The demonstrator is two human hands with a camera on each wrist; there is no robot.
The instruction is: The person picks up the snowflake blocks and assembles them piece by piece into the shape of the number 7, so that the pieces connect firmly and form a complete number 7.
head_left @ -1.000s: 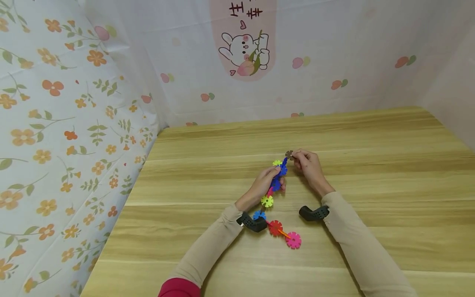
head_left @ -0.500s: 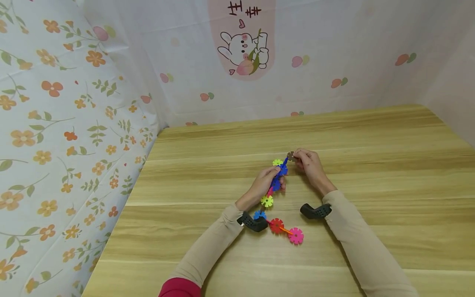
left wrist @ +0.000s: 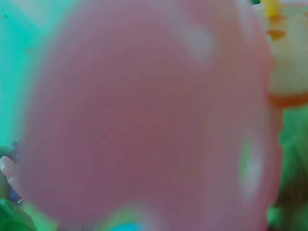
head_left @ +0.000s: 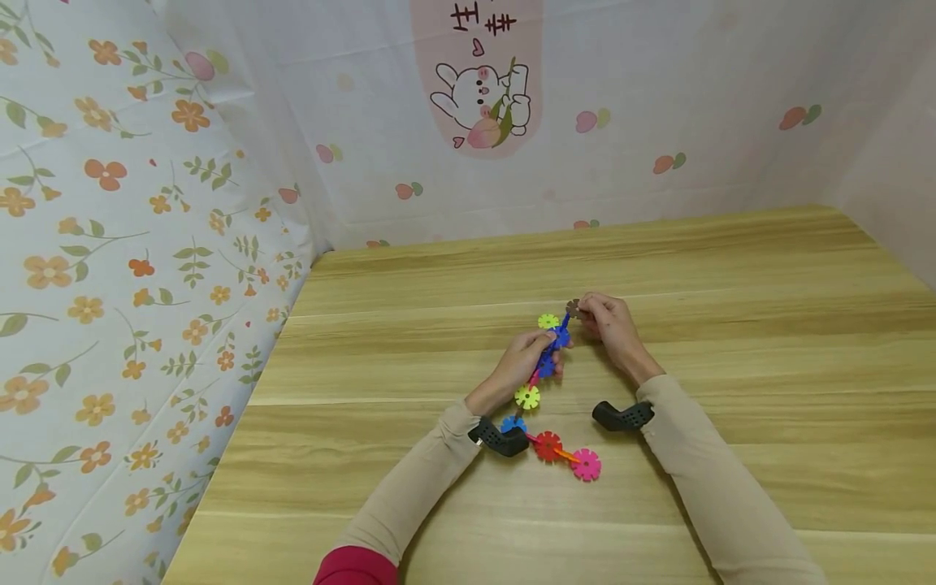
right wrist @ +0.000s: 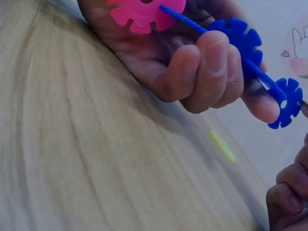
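Note:
My left hand [head_left: 515, 366] grips a chain of notched plastic discs by its blue discs [head_left: 559, 336], fingers curled round them in the right wrist view. At the chain's far end, my right hand [head_left: 610, 329] pinches a brown notched disc [head_left: 574, 309], its edge right at the end blue disc [right wrist: 287, 103]. Below the left hand the chain runs through a yellow-green disc [head_left: 527, 396], a light blue disc [head_left: 513, 425] partly behind the wrist camera, a red disc [head_left: 548, 447] and a pink disc [head_left: 587, 465]. A blurred pink surface fills most of the left wrist view.
A loose yellow-green disc [head_left: 548, 322] lies on the wooden table [head_left: 731, 341] just beyond the left hand. Behind the table hangs a white printed cloth [head_left: 629, 73], with a floral one [head_left: 146, 325] at the left. Each wrist wears a black camera mount [head_left: 621, 416].
The brown disc and the end blue disc have shifted slightly, still together at the right fingertips. The chain's trailing pink end has swung a little right and away from me.

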